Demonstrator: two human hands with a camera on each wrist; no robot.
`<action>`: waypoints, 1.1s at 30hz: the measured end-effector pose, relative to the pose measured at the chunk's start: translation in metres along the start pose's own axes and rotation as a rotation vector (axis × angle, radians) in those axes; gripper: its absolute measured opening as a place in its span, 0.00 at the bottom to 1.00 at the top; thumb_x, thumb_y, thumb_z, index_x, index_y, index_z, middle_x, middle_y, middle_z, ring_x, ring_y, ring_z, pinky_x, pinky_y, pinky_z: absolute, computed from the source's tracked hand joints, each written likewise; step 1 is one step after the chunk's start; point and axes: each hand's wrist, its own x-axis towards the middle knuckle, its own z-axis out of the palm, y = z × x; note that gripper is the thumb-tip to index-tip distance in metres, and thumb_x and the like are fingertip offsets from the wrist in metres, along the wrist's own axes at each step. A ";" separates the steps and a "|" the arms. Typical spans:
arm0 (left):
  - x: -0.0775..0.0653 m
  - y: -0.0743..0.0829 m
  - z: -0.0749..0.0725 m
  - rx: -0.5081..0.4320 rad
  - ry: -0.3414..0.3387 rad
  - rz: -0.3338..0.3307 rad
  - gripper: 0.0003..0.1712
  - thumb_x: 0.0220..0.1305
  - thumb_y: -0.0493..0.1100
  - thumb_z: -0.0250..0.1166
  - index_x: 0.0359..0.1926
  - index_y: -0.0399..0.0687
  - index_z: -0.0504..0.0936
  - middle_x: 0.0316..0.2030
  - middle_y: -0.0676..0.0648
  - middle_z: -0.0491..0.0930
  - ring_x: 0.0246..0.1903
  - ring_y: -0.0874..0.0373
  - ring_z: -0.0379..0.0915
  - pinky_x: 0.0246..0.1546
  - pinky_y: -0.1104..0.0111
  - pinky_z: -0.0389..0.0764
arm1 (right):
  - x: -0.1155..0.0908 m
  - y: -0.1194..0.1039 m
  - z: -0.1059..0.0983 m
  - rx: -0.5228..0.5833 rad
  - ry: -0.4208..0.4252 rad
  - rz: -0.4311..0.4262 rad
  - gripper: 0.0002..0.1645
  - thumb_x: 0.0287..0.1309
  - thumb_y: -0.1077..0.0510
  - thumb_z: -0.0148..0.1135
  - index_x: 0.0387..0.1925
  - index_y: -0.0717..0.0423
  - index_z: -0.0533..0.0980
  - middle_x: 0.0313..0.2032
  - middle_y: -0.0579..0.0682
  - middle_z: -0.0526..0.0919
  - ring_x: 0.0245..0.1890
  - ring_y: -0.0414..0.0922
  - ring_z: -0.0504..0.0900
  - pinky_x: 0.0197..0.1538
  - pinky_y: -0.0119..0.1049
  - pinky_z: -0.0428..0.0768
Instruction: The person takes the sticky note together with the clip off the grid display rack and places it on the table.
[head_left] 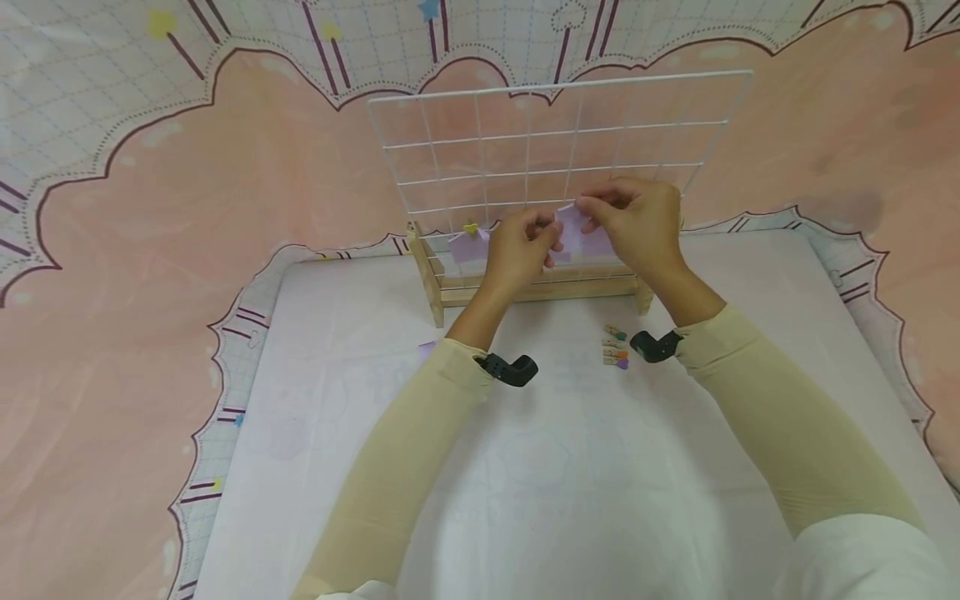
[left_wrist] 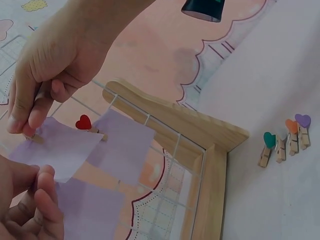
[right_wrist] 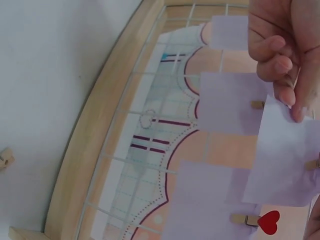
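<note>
A square of light purple paper (left_wrist: 70, 150) overlaps the white wire grid (head_left: 528, 171). My left hand (head_left: 517, 250) pinches one corner of it between thumb and fingers. At its upper edge my right hand (head_left: 637, 221) holds a small wooden clothespin (left_wrist: 35, 138), whose far end is hidden by the fingertips. Just beside it, a clothespin with a red heart (left_wrist: 83, 122) fixes another purple sheet (left_wrist: 122, 145) to the grid. More purple paper (right_wrist: 232, 102) hangs behind my left hand, and a yellow-heart clothespin (head_left: 470, 228) tops the leftmost sheet (head_left: 467, 250).
Wooden feet and a crossbar (head_left: 540, 292) hold the grid up on the white table (head_left: 570, 467). Several heart clothespins (head_left: 615, 357) lie in a row before the stand's right end. A bit of purple paper (head_left: 426, 348) peeks out beside my left forearm.
</note>
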 end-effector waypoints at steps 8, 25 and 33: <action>-0.007 -0.003 -0.004 0.058 -0.019 0.008 0.07 0.73 0.41 0.64 0.45 0.42 0.83 0.27 0.44 0.86 0.22 0.47 0.81 0.22 0.71 0.81 | -0.001 0.008 -0.004 0.141 0.058 0.051 0.10 0.56 0.59 0.76 0.37 0.63 0.88 0.26 0.37 0.88 0.20 0.37 0.85 0.22 0.25 0.74; -0.025 -0.008 -0.020 0.131 0.026 0.035 0.10 0.71 0.43 0.65 0.47 0.44 0.86 0.35 0.47 0.82 0.32 0.58 0.77 0.30 0.73 0.77 | -0.014 0.004 -0.015 0.375 0.011 0.052 0.11 0.61 0.62 0.71 0.46 0.59 0.85 0.31 0.46 0.90 0.23 0.41 0.84 0.24 0.26 0.76; -0.043 -0.009 -0.039 0.114 0.008 0.050 0.13 0.73 0.44 0.64 0.51 0.41 0.84 0.43 0.45 0.84 0.41 0.55 0.80 0.40 0.70 0.82 | -0.028 0.007 -0.028 0.463 -0.012 0.075 0.11 0.61 0.65 0.71 0.45 0.61 0.83 0.31 0.48 0.89 0.27 0.44 0.82 0.24 0.25 0.76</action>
